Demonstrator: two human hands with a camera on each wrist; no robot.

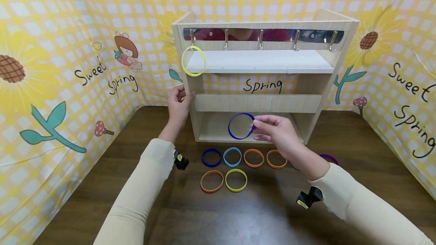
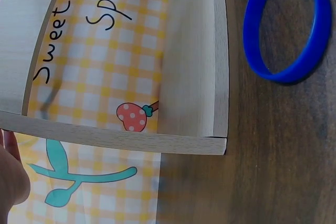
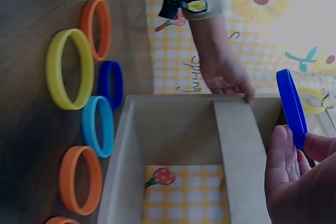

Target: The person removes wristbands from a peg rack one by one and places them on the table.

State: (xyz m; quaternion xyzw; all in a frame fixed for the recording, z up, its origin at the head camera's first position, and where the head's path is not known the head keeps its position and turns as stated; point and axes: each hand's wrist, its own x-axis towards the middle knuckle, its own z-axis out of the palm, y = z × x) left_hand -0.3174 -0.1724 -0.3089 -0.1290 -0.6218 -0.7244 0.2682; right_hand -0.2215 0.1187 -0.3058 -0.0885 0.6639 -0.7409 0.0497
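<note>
In the head view my right hand [image 1: 277, 131] pinches a dark blue silicone wristband [image 1: 229, 128] between thumb and fingers, in front of the lower part of a wooden shelf [image 1: 259, 103]. The right wrist view shows that band upright above the fingers. My left hand [image 1: 178, 106] grips the shelf's left side panel, thumb at its front edge. A yellow wristband [image 1: 194, 74] hangs from the leftmost metal hook [image 1: 192, 37]; several other hooks along the top rail bear nothing.
On the brown table [image 1: 190, 218] before the shelf lie a dark blue band [image 1: 211, 166], a light blue band [image 1: 232, 166], several orange bands [image 1: 253, 166] and a yellow band [image 1: 236, 191]. A purple band [image 1: 329, 155] is partly hidden by my right forearm. Patterned cloth [image 1: 102, 18] surrounds the table.
</note>
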